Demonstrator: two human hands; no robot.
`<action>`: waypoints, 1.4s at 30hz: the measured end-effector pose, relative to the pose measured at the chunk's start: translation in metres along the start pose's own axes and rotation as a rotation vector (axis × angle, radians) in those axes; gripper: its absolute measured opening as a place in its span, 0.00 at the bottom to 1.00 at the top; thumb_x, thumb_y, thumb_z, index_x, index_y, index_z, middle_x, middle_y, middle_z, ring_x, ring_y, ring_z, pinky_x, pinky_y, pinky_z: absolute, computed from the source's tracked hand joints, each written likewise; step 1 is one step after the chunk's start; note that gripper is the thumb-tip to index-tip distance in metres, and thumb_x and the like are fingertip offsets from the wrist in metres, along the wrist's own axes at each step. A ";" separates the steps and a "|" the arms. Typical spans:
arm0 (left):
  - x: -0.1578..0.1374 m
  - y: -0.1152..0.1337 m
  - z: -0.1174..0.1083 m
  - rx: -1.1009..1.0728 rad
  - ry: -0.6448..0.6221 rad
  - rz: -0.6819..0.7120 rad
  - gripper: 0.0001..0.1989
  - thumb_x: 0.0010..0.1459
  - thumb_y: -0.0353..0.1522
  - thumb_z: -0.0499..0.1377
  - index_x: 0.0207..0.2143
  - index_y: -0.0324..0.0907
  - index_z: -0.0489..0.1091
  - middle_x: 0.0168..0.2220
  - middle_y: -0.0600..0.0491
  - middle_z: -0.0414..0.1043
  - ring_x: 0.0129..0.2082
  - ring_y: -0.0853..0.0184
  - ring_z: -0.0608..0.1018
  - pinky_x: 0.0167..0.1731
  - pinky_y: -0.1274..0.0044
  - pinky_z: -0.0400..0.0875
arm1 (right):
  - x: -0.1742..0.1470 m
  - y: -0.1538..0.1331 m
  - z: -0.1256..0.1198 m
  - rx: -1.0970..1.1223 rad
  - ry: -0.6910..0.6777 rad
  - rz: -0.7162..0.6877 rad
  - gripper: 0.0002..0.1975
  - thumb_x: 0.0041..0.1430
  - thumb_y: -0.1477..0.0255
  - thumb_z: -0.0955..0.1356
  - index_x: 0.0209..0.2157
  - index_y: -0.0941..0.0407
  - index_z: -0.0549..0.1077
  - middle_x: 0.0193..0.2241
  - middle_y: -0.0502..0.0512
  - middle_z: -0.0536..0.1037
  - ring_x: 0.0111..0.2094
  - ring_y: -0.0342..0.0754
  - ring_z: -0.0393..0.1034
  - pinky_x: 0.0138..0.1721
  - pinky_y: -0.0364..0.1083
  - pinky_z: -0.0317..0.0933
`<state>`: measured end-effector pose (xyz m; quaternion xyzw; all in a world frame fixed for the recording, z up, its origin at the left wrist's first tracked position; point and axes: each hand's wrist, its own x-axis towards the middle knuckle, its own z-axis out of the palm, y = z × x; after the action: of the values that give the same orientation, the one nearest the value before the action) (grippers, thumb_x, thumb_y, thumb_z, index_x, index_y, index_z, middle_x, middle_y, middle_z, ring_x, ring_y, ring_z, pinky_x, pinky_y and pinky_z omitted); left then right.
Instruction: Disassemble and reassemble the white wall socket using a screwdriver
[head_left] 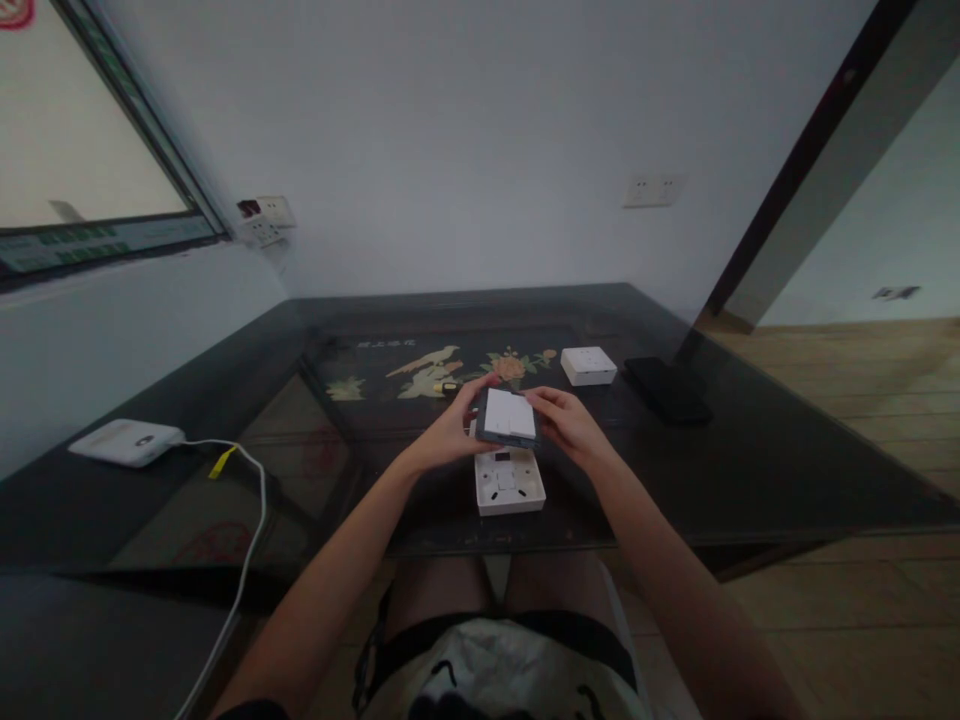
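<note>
Between my two hands is a wall switch point(510, 413), a white square face set in a dark grey frame, held tilted above the table. My left hand point(454, 428) grips its left edge, thumb and fingers closed on the frame. At the right edge my right hand point(568, 424) has its fingers bent against the switch. Below it, an open white mounting box point(511, 506) lies on the table with holes and slots showing in its floor. The switch and my fingers cover the box's far edge. Something white shows at the switch's left side, too small to make out.
A second white box point(589, 366) stands to the back right, beside a flat black object point(666, 390). A small yellow-and-black item point(447, 387) lies behind my left hand. Far left, a white device point(129, 442) has a white cable point(262, 490) hanging over the dark table's point(757, 450) front edge.
</note>
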<state>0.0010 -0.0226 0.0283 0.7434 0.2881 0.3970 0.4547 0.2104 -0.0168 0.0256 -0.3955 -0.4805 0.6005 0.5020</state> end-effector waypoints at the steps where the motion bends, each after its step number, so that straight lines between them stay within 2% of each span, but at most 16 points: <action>1: -0.006 0.004 0.000 0.024 -0.023 -0.015 0.48 0.43 0.33 0.70 0.63 0.51 0.49 0.64 0.45 0.49 0.64 0.53 0.56 0.60 0.61 0.58 | -0.005 0.001 0.000 -0.007 0.016 0.003 0.15 0.44 0.61 0.73 0.30 0.57 0.75 0.28 0.54 0.79 0.29 0.46 0.72 0.27 0.42 0.64; 4: -0.023 0.011 0.001 0.110 -0.072 -0.004 0.49 0.44 0.35 0.70 0.64 0.51 0.48 0.65 0.46 0.47 0.65 0.53 0.54 0.61 0.61 0.55 | -0.021 0.004 0.001 -0.039 0.055 0.001 0.16 0.44 0.61 0.73 0.31 0.57 0.76 0.29 0.54 0.79 0.28 0.46 0.71 0.24 0.41 0.63; 9: -0.036 0.010 0.007 0.331 -0.112 -0.006 0.43 0.47 0.36 0.68 0.63 0.48 0.53 0.62 0.45 0.52 0.64 0.54 0.56 0.64 0.60 0.48 | -0.041 0.013 0.005 -0.238 0.127 -0.057 0.14 0.47 0.61 0.71 0.31 0.57 0.76 0.29 0.54 0.78 0.28 0.47 0.70 0.22 0.42 0.61; 14: -0.040 0.009 0.008 0.357 -0.184 -0.095 0.43 0.45 0.35 0.69 0.62 0.47 0.55 0.61 0.45 0.54 0.63 0.55 0.57 0.63 0.61 0.50 | -0.054 0.018 0.009 -0.449 0.184 -0.208 0.12 0.52 0.62 0.68 0.31 0.57 0.75 0.28 0.55 0.78 0.29 0.49 0.71 0.28 0.45 0.63; 20: -0.039 0.006 0.006 0.321 -0.188 -0.109 0.43 0.44 0.36 0.69 0.61 0.48 0.56 0.61 0.45 0.55 0.62 0.55 0.59 0.62 0.61 0.51 | -0.055 0.025 0.004 -0.633 0.191 -0.315 0.11 0.56 0.64 0.66 0.30 0.56 0.76 0.31 0.56 0.76 0.33 0.50 0.70 0.34 0.47 0.63; 28: -0.040 -0.003 0.004 0.285 -0.220 -0.121 0.43 0.45 0.38 0.69 0.62 0.49 0.56 0.63 0.46 0.55 0.63 0.55 0.59 0.63 0.61 0.48 | -0.054 0.038 -0.002 -0.616 0.171 -0.270 0.11 0.56 0.64 0.65 0.34 0.55 0.76 0.32 0.56 0.76 0.34 0.51 0.71 0.36 0.49 0.65; 34: -0.042 -0.004 0.006 0.314 -0.203 -0.121 0.42 0.49 0.39 0.67 0.63 0.49 0.53 0.64 0.46 0.54 0.63 0.56 0.58 0.63 0.62 0.49 | -0.054 0.037 -0.001 -0.605 0.155 -0.253 0.13 0.58 0.63 0.65 0.36 0.56 0.75 0.35 0.57 0.78 0.36 0.52 0.72 0.39 0.49 0.65; 39: -0.043 -0.002 0.008 0.354 -0.181 -0.083 0.39 0.49 0.40 0.66 0.61 0.49 0.56 0.60 0.46 0.58 0.61 0.57 0.61 0.62 0.63 0.53 | -0.049 0.035 0.000 -0.611 0.111 -0.218 0.12 0.57 0.63 0.65 0.36 0.56 0.75 0.34 0.57 0.78 0.36 0.51 0.72 0.36 0.48 0.64; 42: -0.043 -0.002 0.009 0.355 -0.172 -0.085 0.38 0.48 0.40 0.67 0.61 0.48 0.58 0.58 0.46 0.59 0.60 0.56 0.62 0.61 0.63 0.54 | -0.045 0.034 -0.003 -0.673 0.077 -0.221 0.11 0.56 0.65 0.65 0.35 0.56 0.76 0.30 0.54 0.77 0.30 0.48 0.69 0.33 0.46 0.63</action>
<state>-0.0136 -0.0599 0.0103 0.8302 0.3449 0.2555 0.3558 0.2140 -0.0620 -0.0083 -0.5067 -0.6720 0.3355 0.4232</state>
